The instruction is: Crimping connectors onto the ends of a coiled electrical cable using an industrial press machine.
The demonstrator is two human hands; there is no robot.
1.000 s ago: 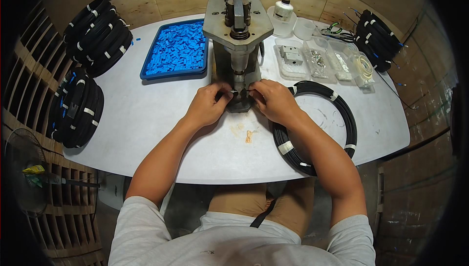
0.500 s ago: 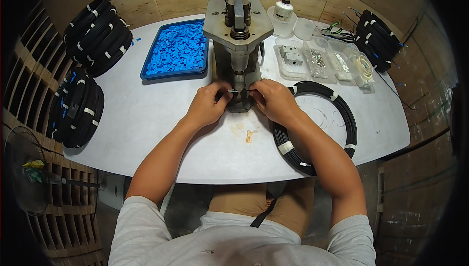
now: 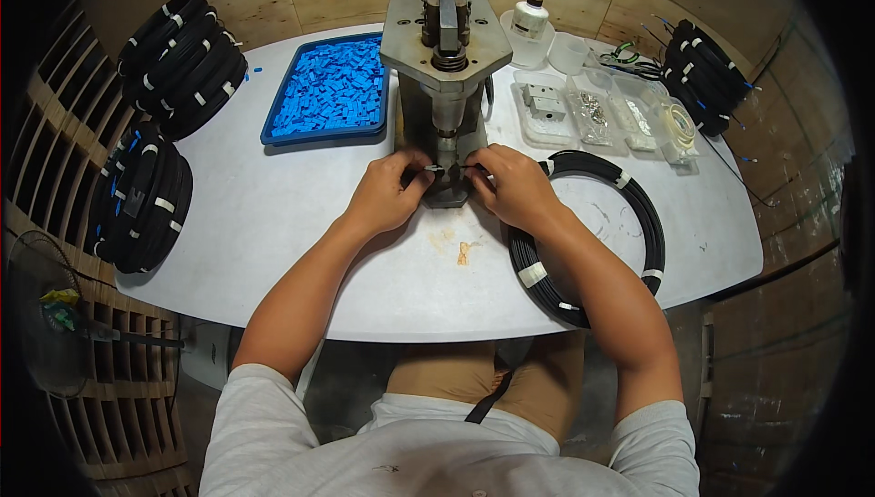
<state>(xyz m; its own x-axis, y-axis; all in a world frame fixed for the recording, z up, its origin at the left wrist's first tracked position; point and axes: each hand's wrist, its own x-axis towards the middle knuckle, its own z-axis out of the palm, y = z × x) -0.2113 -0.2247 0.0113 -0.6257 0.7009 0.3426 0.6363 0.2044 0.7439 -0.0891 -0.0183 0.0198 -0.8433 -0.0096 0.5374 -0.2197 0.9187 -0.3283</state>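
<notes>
Both hands are at the foot of a metal bench press [image 3: 447, 87], one on each side of its lower tool. My left hand [image 3: 387, 191] pinches a small pale grey piece [image 3: 435, 168] at the left of the tool; it is too small to name. My right hand [image 3: 515, 187], fingers closed, grips the thin black cable [image 3: 468, 166] at the tool's right side. Whether cable and pale piece touch is hidden at the tool. Below my right forearm lies a coil of black cable [image 3: 649, 214] bound with white tape.
A blue tray [image 3: 319, 138] full of small blue parts lies left of the press. More black coils [image 3: 141, 201] are stacked at the left edge and at the back right [image 3: 702, 73]. Clear boxes of small parts [image 3: 597, 119] and a white bottle [image 3: 530, 18] stand right of the press.
The view has shifted slightly. Both hands keep nearly the same place and grip by the press tool.
</notes>
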